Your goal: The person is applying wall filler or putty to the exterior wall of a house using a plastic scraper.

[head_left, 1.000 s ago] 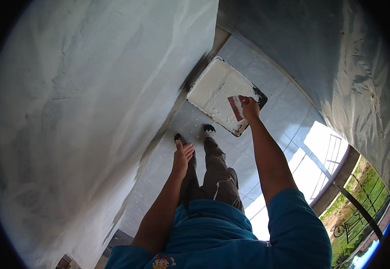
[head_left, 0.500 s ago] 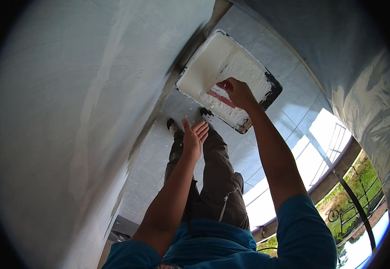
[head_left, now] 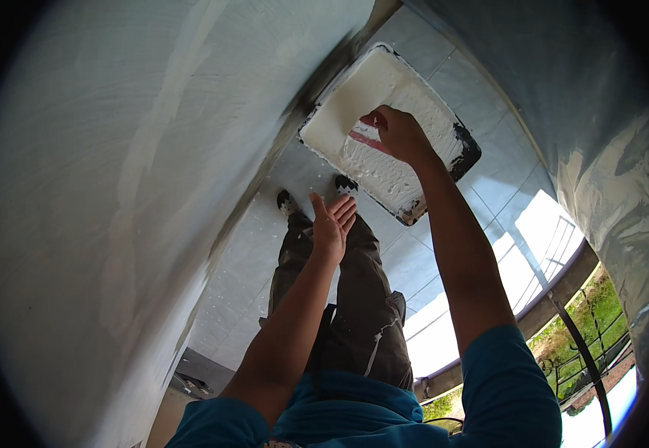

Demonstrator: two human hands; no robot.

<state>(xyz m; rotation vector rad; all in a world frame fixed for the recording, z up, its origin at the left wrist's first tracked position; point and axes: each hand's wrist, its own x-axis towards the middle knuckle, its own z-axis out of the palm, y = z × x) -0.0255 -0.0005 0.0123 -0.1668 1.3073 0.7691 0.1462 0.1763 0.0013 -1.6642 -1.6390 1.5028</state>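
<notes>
My right hand [head_left: 399, 134] is closed around what looks like a paint roller [head_left: 367, 137], with reddish stripes and white paint on it; its handle is mostly hidden by my fingers. The roller is over the paint-coated part of a large rectangular paint tray [head_left: 467, 154] with a dark, worn edge. White paint [head_left: 345, 104] fills the tray's far left part. My left hand [head_left: 330, 228] is open above my legs, fingers spread and palm turned to the right, with nothing in it.
A pale, streaked wall [head_left: 115, 187] rises close on my left. Grey tiles [head_left: 433, 246] lie under the tray and my shoes [head_left: 347, 185]. Plastic sheeting [head_left: 608, 172] hangs on the right. Beyond the tiled edge are a dark railing [head_left: 590, 358] and grass.
My right hand and the roller have moved up and slightly left across the tray. My left hand has shifted slightly right and stays open. The view has tilted a little.
</notes>
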